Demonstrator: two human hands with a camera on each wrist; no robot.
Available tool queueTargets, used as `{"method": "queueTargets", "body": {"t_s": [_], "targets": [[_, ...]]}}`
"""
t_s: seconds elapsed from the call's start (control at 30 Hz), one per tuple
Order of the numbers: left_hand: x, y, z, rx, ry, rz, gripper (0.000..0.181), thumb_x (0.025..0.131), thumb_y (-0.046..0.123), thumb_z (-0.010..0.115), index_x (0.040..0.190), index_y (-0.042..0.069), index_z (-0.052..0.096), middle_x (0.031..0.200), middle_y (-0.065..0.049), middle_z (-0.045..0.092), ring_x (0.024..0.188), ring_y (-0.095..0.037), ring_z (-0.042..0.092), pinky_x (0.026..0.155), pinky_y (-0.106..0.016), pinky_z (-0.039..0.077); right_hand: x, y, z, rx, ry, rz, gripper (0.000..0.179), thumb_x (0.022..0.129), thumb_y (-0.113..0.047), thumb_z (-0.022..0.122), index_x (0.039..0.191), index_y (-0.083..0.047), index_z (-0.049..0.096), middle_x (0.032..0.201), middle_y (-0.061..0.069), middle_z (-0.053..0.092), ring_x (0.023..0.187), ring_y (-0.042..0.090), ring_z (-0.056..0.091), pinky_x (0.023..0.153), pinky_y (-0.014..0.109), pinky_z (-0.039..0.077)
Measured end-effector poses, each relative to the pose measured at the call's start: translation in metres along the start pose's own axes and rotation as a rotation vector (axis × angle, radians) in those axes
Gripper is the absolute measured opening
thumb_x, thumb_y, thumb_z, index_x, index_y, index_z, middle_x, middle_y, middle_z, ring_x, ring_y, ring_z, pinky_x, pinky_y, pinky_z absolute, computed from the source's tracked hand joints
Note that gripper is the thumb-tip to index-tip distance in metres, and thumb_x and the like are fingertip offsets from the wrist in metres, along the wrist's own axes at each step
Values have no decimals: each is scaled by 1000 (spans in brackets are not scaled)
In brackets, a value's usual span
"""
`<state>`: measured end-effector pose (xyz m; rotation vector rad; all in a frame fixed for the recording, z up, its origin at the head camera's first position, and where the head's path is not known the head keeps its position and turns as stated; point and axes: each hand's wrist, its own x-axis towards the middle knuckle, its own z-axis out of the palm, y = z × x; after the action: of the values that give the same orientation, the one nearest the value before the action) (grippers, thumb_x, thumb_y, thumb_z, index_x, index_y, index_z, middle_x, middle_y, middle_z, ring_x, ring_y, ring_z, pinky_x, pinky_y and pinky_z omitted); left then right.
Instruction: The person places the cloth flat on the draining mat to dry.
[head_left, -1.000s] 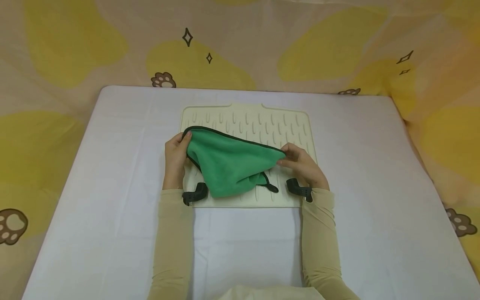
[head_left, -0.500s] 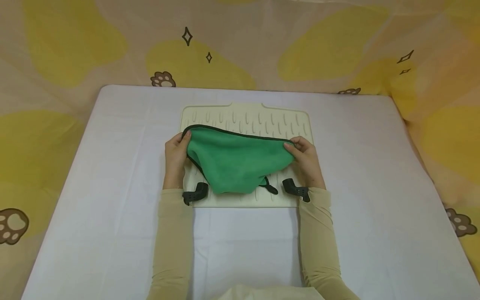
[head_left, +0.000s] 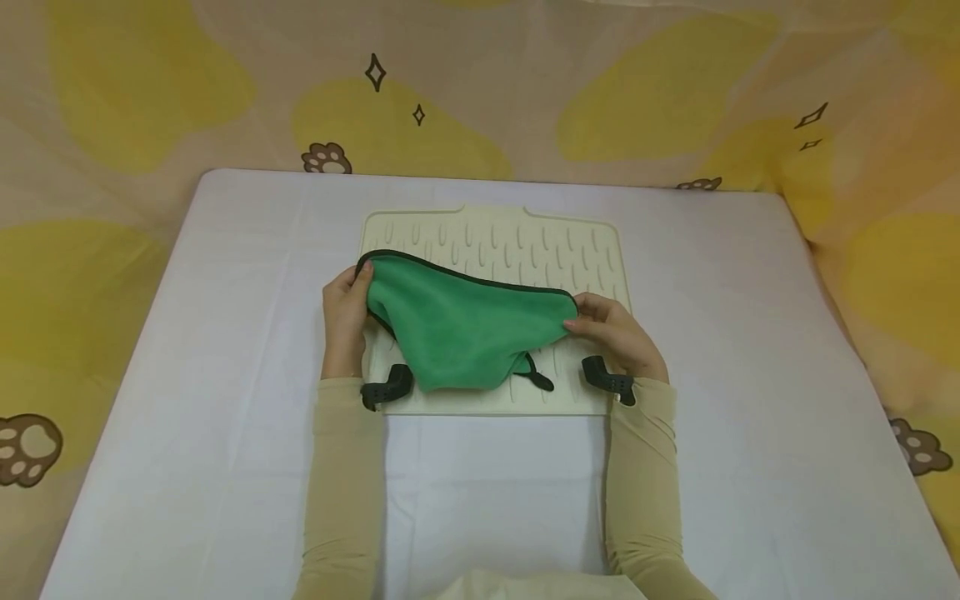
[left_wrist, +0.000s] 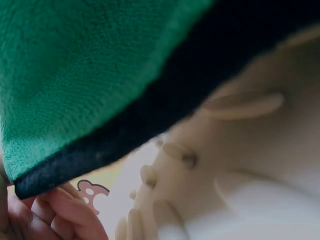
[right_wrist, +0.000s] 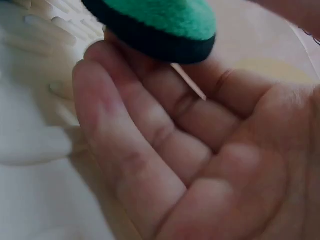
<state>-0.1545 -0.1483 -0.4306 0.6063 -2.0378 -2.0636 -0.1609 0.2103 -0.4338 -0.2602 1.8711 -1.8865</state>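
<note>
Both hands, left hand (head_left: 345, 321) and right hand (head_left: 618, 335), pinched a green microfibre cloth's (head_left: 461, 329) corners between their fingers (right_wrist: 150, 135), keeping it stretched above the drying mat (head_left: 525, 242).

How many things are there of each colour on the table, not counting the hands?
Green: 1, the cloth, held at two corners by the left hand and the right hand.
Cream: 1, the ridged mat under it.
Total: 2 things on the white table.
</note>
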Motion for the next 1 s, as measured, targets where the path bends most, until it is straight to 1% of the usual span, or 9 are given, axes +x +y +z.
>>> {"method": "queueTargets", "body": {"t_s": [0.17,0.27,0.37,0.57,0.63,0.7,0.83,0.97,1.0], "targets": [[1,0,0,13,13,-13,28,96,30,55,91,5,65,70,6,54,70,-8,47,63,-21,38,1,1,1,12,-22,-37,22,88,4,62,106,-4,53,97,4,62,89,15,60,78,25,46],[1,0,0,25,8,-22,27,97,31,54,91,6,64,70,6,53,67,-7,46,60,-20,38,3,2,3,58,13,-85,20,89,6,58,105,-4,51,97,4,64,86,14,61,78,25,47],[0,0,0,40,-14,-23,32,96,31,55,98,1,65,69,7,53,66,-6,47,60,-20,38,6,4,5,156,138,-151,16,90,3,59,103,-3,53,92,5,67,81,14,63,78,25,49],[-1,0,4,87,-115,-15,38,95,28,58,111,-6,64,68,11,59,63,-5,51,61,-19,42,13,5,10,339,516,-283,20,84,-9,72,95,1,59,84,7,67,66,12,65,67,21,52],[-1,0,5,104,-139,-8,38,95,27,58,112,-7,63,69,12,60,65,-5,52,63,-19,43,14,5,11,372,579,-295,20,84,-9,72,94,3,59,83,8,67,64,12,65,63,20,53],[-1,0,5,119,-161,-7,39,96,28,57,112,-7,63,69,12,59,66,-5,51,63,-19,42,15,5,11,401,605,-291,18,84,-7,71,93,4,60,84,9,66,65,12,65,63,20,53],[0,0,-2,180,-243,-37,41,96,30,55,116,-6,61,74,10,59,67,-5,51,63,-19,44,15,3,11,301,629,-234,13,86,-11,70,93,-2,64,88,6,65,73,11,62,69,19,51],[2,0,-13,235,-343,-78,40,97,24,54,118,-9,59,73,6,59,63,-5,55,60,-18,50,8,2,4,130,579,-137,17,89,-20,67,99,-6,65,98,2,61,88,11,57,78,19,47],[2,0,-16,245,-361,-83,39,97,23,54,118,-10,58,73,6,59,62,-5,56,60,-18,51,5,1,1,120,551,-110,20,90,-20,66,101,-4,64,99,3,60,89,12,56,78,20,47]]}}
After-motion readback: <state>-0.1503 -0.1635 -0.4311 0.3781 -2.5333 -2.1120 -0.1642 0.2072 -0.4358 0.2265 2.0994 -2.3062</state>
